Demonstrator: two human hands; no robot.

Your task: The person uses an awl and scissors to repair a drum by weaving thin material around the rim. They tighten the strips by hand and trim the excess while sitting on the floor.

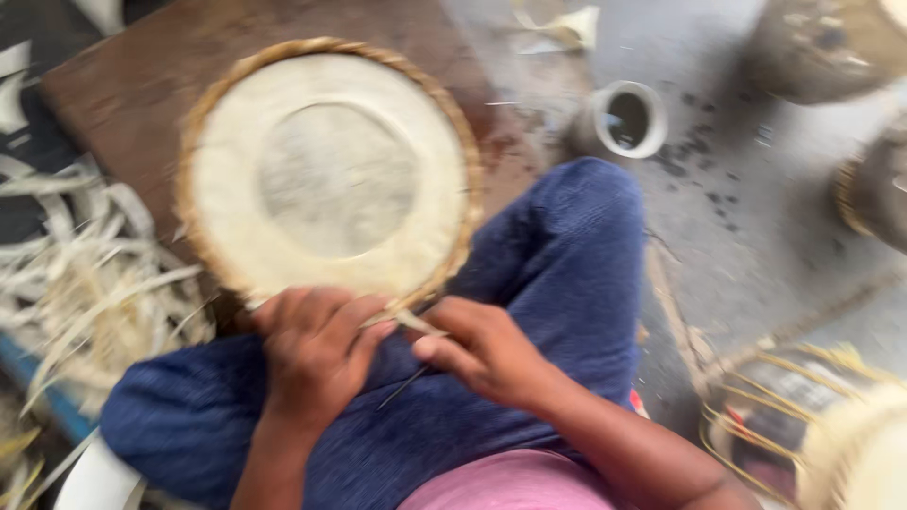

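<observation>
A round pale drum head with a braided straw-coloured rim [326, 175] rests against my knees over a brown board [142, 85]. My left hand [316, 345] grips the near edge of the rim. My right hand [482, 349] pinches a thin strip [416, 323] that runs from the rim, and a thin dark needle-like tool [404, 387] sticks out below its fingers. The picture is blurred by motion.
A heap of pale strips [90, 283] lies at the left. A small round cup [624, 118] stands on the grey floor beyond my blue-trousered knee [576, 236]. Other round objects sit at the right edge [874, 189], and a bundle of yellow strips [794, 397] lies at lower right.
</observation>
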